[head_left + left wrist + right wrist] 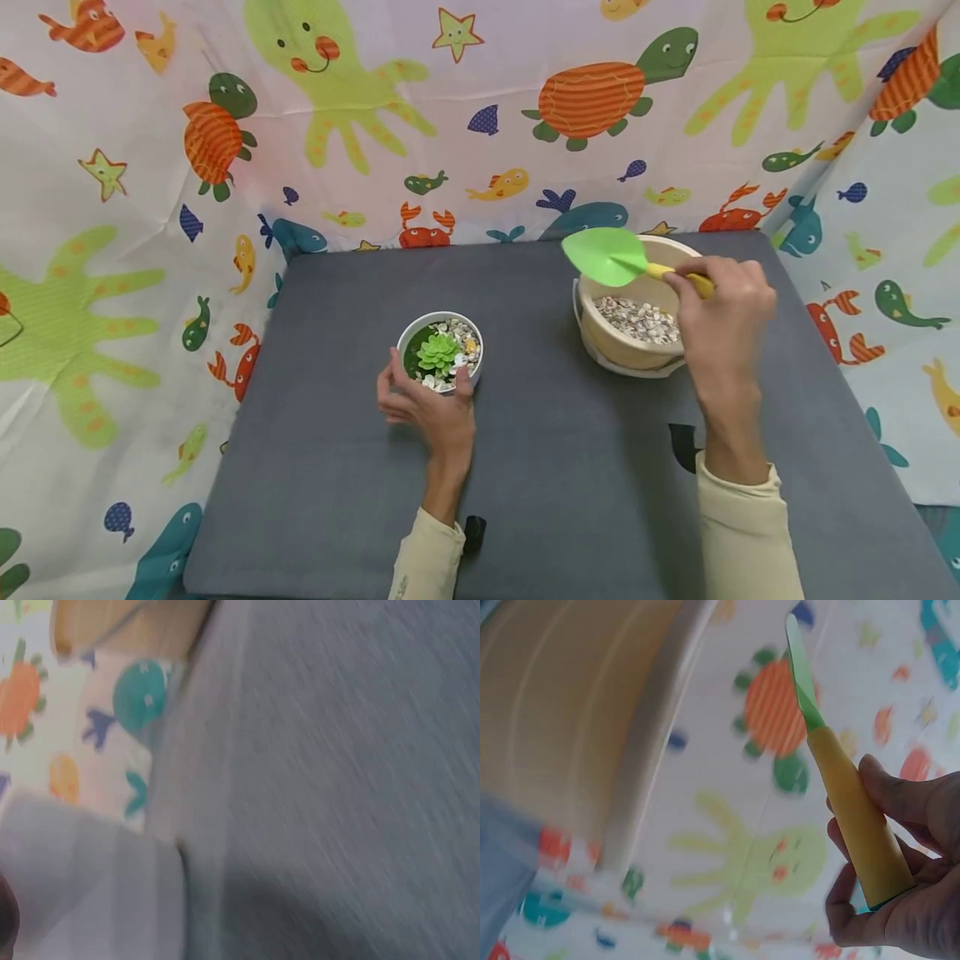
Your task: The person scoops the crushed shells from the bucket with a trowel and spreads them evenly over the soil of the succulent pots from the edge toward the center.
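A small white pot (440, 315) stands on the grey surface, holding a green succulent (438, 353), pale pebbles at its right and lower edge, and a dark green patch at its left. My left hand (435, 410) grips it from the near side, thumb on the right and fingers on the left. My right hand (726, 304) holds a small trowel with a green blade (607, 256) by its yellow handle (861, 821). The blade is raised over the far left rim of a cream bucket (622, 354). Gravel (637, 320) lies inside the bucket.
The grey tabletop (330, 467) is bounded at the back and sides by a cloth (480, 75) printed with sea animals. A pale bucket handle (577, 308) hangs down along the bucket's side. Dark straps show near both wrists.
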Demonstrator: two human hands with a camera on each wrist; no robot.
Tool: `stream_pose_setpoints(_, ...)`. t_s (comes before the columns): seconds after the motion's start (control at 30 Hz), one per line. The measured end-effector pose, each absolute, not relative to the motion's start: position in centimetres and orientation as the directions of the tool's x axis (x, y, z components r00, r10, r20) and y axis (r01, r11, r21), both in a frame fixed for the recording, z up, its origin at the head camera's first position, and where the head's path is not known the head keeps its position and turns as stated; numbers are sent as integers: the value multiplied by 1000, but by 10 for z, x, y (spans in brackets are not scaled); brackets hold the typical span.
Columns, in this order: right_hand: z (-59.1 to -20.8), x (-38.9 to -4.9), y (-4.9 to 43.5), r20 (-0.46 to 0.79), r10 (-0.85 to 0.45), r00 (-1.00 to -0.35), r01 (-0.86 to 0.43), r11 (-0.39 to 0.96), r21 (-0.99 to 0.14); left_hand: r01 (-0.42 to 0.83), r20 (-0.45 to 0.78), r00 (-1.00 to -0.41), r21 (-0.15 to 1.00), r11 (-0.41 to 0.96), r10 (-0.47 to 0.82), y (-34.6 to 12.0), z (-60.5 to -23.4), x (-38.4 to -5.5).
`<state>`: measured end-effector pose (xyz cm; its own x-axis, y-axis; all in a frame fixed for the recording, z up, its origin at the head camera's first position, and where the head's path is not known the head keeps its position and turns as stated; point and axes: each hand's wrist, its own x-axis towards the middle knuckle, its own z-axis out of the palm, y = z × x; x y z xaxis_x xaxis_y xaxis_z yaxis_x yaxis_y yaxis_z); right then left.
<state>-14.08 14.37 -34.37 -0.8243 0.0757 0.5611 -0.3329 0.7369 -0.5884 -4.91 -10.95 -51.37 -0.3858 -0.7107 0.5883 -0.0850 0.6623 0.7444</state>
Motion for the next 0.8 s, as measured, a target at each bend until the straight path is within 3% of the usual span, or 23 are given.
stream_pose_setpoints(0.07,-344,-144,161,540,133,-831,-277,744,-608,-14,653,-383,703,711,-654,-98,-506,-54)
stream_pose_setpoints(0.13,-347,-147,175,496,163,-853,-213,758,-616,58,705,-423,649,759,-570,-86,-499,-61)
stream_pose_setpoints(0.3,-363,-162,194,360,74,-930,-128,852,-507,219,673,-656,603,767,-342,-58,-485,-77)
stream_pose_setpoints(0.47,-383,-183,196,309,-102,-945,-200,931,-305,272,536,-833,616,739,-140,-37,-471,-99)
stream_pose_setpoints(0.67,-399,-200,192,288,-239,-927,-285,950,-128,294,415,-909,596,747,26,-15,-460,-122)
stream_pose_setpoints(0.8,-409,-207,190,247,-311,-918,-342,935,-93,266,320,-944,607,748,76,-6,-458,-127)
